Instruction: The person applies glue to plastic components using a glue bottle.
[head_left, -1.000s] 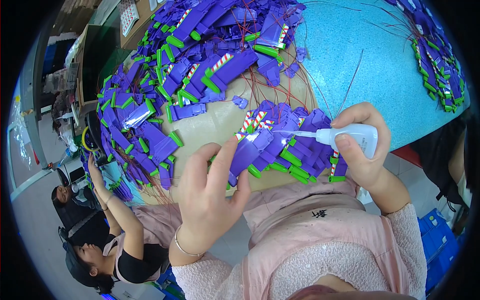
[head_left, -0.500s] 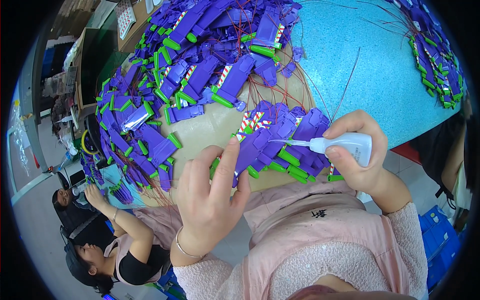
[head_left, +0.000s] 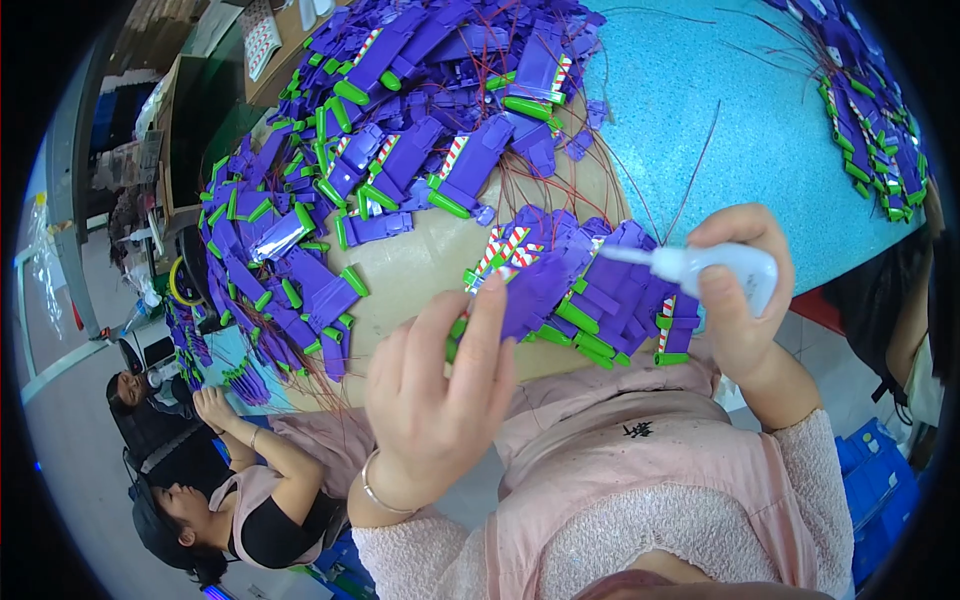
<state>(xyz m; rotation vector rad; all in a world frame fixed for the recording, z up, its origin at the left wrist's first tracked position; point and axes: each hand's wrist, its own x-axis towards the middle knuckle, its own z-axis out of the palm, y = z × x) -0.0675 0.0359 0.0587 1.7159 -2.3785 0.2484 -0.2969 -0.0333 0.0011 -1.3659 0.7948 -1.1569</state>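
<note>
My left hand (head_left: 435, 395) pinches a purple plastic wing-shaped piece (head_left: 535, 295), with green and a striped strip showing by the fingers; the piece is blurred. In my right hand (head_left: 755, 330) is a white translucent squeeze bottle (head_left: 752, 272) with a long thin nozzle. The nozzle points left, and its blurred tip hovers right of the held piece, over a small pile of similar purple pieces (head_left: 620, 305). These have green ends and red-and-white striped strips. One such piece (head_left: 680, 325) lies apart at the right of that pile, below the bottle.
A large heap of purple and green pieces (head_left: 410, 70) with thin red wires covers the table's far left. Another heap (head_left: 875, 130) lies far right on the blue tabletop (head_left: 740, 110). At the left a co-worker (head_left: 270, 475) sits with both hands raised over the table.
My right hand has moved right with the bottle, taking the nozzle away from the held piece. My left hand has shifted slightly right with the piece. The co-worker's hands have moved right.
</note>
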